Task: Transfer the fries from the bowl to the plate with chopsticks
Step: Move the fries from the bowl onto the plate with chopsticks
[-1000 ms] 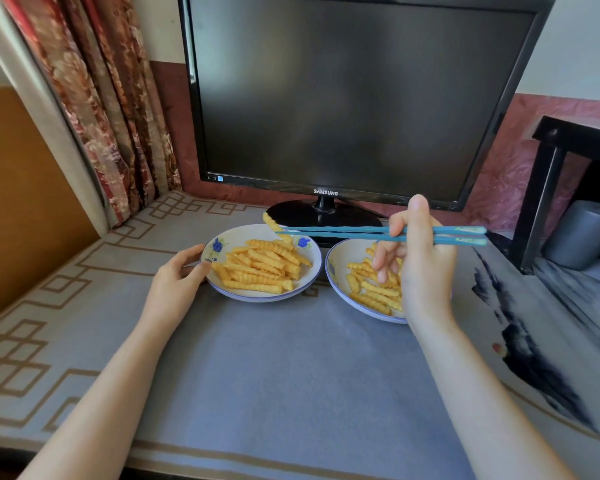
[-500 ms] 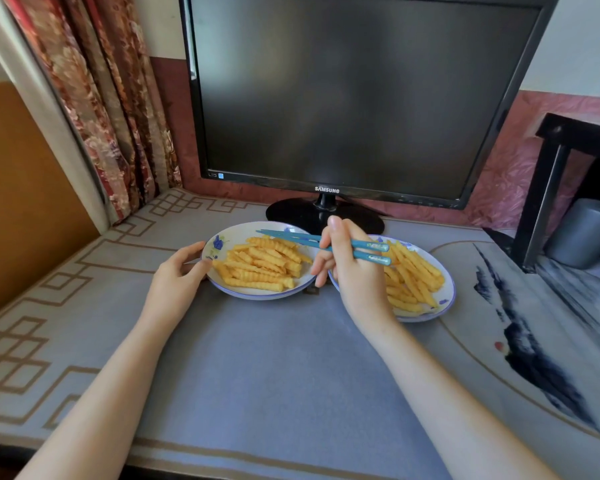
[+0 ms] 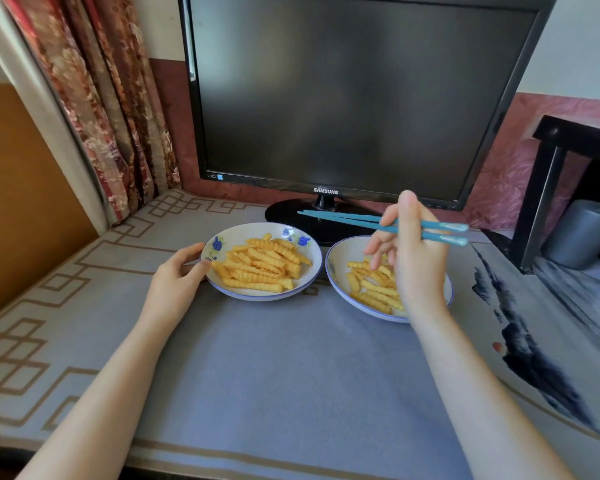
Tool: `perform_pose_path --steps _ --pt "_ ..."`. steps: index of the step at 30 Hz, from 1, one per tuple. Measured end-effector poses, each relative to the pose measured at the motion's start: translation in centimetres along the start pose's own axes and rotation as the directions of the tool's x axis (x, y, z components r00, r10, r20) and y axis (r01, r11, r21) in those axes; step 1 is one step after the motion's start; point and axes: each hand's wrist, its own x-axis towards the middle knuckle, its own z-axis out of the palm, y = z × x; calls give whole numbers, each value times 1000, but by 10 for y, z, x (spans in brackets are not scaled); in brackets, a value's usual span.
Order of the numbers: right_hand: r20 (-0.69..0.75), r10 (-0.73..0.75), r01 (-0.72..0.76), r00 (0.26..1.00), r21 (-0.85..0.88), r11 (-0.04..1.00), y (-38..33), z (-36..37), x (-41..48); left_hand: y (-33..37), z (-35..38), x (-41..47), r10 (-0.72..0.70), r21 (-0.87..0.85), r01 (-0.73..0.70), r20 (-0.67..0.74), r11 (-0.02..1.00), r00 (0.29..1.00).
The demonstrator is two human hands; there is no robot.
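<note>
Two white, blue-rimmed dishes stand side by side on the table. The flowered dish [image 3: 243, 233] on the left holds a pile of crinkle fries [image 3: 264, 268]. My left hand [image 3: 177, 275] grips its left rim. The right dish [image 3: 343, 251] holds fewer fries [image 3: 371, 289]. Above it, my right hand [image 3: 413, 258] holds a pair of teal chopsticks [image 3: 343, 221]. They point left, raised over the gap between the dishes. No fry shows between their tips. The hand hides part of the right dish.
A dark monitor [image 3: 343, 98] stands right behind the dishes, its black base [image 3: 291, 216] under the chopstick tips. A patterned curtain [image 3: 111, 116] hangs at the back left. At the right are a black shelf frame [image 3: 548, 188] and a grey cylinder [image 3: 582, 233]. A grey mat [image 3: 274, 358] covers the table.
A second ago the chopsticks carried a fry over the left dish, then dipped into it. Now they are raised without it, and my right hand is back over the right dish.
</note>
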Motion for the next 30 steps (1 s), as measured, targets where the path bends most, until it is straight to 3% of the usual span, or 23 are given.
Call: perform_pose_path --steps 10,22,30 --pt "-133 55 -77 990 -160 984 -4 -57 26 2 1 -2 -11 11 11 -12 1000 1000" --pt "-86 -29 0 996 -319 948 -7 -61 22 1 1 -1 -4 19 4 -7 1000 1000" --pt "-82 29 -59 996 -384 921 -1 -54 21 0 1 0 4 20 -4 -9 1000 1000"
